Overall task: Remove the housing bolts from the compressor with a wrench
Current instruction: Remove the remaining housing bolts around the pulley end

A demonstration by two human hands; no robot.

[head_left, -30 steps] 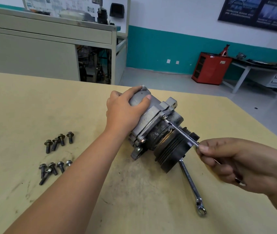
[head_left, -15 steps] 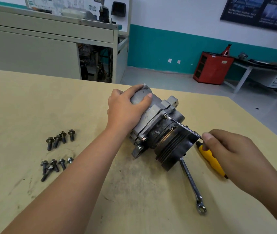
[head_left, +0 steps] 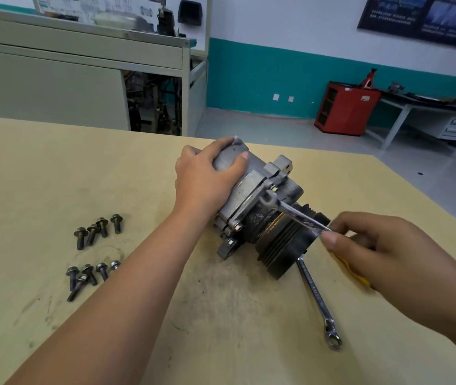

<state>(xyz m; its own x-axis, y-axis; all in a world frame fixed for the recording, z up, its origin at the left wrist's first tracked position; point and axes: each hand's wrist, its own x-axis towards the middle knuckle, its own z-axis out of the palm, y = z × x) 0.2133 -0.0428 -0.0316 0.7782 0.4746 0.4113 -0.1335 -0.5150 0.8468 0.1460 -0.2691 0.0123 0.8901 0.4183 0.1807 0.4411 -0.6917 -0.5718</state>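
**Wrench set on the compressor housing**

We saw the compressor [head_left: 260, 207] lying on its side on the table [head_left: 54, 176], with its grooved pulley [head_left: 285, 245] at the near right end. The left hand [head_left: 204, 179] lay over the compressor's far end. Its fingers were curled round the smooth body and its thumb lay across the top, so it gripped the casing.

The right hand [head_left: 374, 245] was just right of the pulley. It pinched the free end of the wrench [head_left: 296, 215] between the thumb [head_left: 331, 240] and curled fingers. The wrench slanted up and left over the pulley's top. Its head met the housing flange near the compressor's upper edge, but we could not tell whether it sat fully on a bolt there. Lower on the same flange, on the compressor's near left side, 1 bolt head [head_left: 237, 226] sat in place.

A spare wrench [head_left: 317, 298] lay flat on the table, running from the pulley's near right side toward us, ring end nearest us. A yellow handle [head_left: 354, 273] showed from under the right hand, right of the compressor; the rest of that tool was hidden.

Well left of the compressor lay 9 loose bolts in 2 clusters, 4 farther from us [head_left: 99, 229] and 5 nearer [head_left: 88, 276]. Far behind the compressor, on the floor beyond the table, stood a red cabinet [head_left: 345, 108].
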